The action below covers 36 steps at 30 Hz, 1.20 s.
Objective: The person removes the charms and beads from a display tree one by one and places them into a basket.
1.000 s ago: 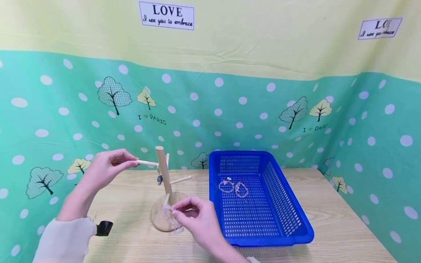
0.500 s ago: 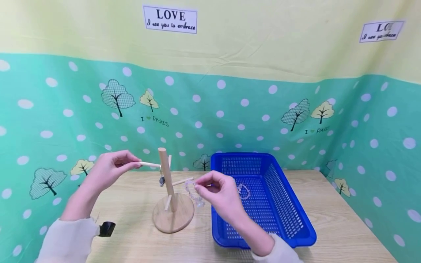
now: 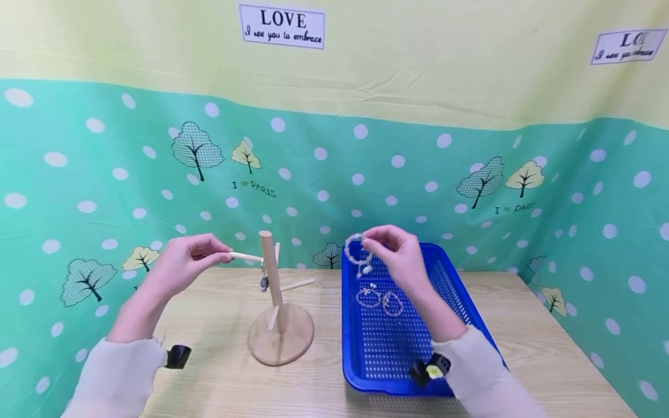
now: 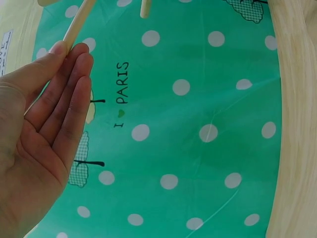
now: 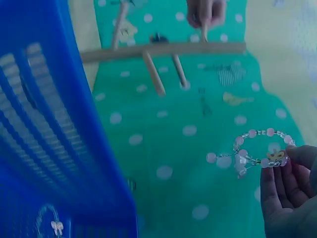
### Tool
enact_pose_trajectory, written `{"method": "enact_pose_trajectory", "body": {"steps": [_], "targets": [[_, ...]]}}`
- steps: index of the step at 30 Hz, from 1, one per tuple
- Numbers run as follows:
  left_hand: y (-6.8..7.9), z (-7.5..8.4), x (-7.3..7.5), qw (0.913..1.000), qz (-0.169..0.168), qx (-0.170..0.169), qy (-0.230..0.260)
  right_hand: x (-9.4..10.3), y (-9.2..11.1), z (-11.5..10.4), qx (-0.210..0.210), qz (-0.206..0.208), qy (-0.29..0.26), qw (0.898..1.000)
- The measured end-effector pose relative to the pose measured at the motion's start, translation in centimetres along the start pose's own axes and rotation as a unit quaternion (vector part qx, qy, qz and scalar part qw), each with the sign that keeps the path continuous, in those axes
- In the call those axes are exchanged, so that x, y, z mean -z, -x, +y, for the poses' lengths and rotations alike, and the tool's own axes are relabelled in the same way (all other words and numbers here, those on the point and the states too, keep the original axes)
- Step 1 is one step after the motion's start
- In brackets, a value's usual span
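Note:
My left hand pinches the tip of a peg on a wooden stand with a round base; the left wrist view shows thumb and fingertips on that peg. Close to the post on this peg hangs a dark-beaded bracelet. Over the far left part of the blue basket, my right hand pinches a beaded bracelet. Pink and clear beads and dangling charms show on the held bracelet in the right wrist view.
Inside the basket lie a pale bracelet with a bow charm and a pink bracelet. The basket and stand are side by side on a wooden table, with a patterned green cloth hanging behind.
The right hand has carried the bracelet from beside the stand's lower peg, up and right, to above the basket. My left hand keeps hold of its peg.

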<state>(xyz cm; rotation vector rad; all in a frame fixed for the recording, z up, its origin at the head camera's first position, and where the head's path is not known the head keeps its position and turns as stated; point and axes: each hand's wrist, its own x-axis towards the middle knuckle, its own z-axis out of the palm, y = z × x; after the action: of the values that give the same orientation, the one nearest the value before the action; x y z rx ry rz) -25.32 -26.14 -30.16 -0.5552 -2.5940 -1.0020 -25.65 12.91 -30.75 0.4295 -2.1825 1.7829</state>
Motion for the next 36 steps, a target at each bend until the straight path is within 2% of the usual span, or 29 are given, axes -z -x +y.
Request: {"method": "enact_pose_trajectory", "body": {"steps": [4, 8, 14, 18, 24, 28, 31, 36], "targets": [[-0.3, 0.2, -0.1, 1.0000, -0.005, 0.003, 0.000, 2.0, -2.0, 1.6, 0.009, 0.013, 0.011, 1.000], [-0.3, 0.3, 0.0, 1.0000, -0.005, 0.004, 0.001, 3.2, -3.2, 4.4, -0.011, 0.024, 0.030, 0.999], [-0.1, 0.2, -0.2, 1.0000, -0.002, -0.001, 0.008, 5.1, -3.7, 9.4, -0.050, 0.037, 0.090, 0.994], [-0.2, 0.2, -0.2, 0.9999, 0.000, -0.006, 0.013, 6.4, -3.7, 11.7, -0.071, 0.033, 0.143, 0.987], [-0.3, 0.3, 0.0, 0.9999, 0.002, -0.008, 0.011, 7.9, -3.4, 13.6, -0.098, -0.010, 0.185, 0.978], [-0.2, 0.2, 0.1, 0.9999, 0.004, -0.007, 0.007, 8.6, -3.2, 14.2, -0.124, -0.064, 0.175, 0.975], [-0.2, 0.1, 0.1, 0.9999, 0.004, -0.008, 0.008, 9.0, -3.1, 14.4, -0.143, -0.107, 0.177, 0.968], [-0.2, 0.0, 0.0, 0.9999, 0.002, -0.009, 0.006, 9.6, -2.9, 14.9, -0.184, -0.154, 0.162, 0.957]]}}
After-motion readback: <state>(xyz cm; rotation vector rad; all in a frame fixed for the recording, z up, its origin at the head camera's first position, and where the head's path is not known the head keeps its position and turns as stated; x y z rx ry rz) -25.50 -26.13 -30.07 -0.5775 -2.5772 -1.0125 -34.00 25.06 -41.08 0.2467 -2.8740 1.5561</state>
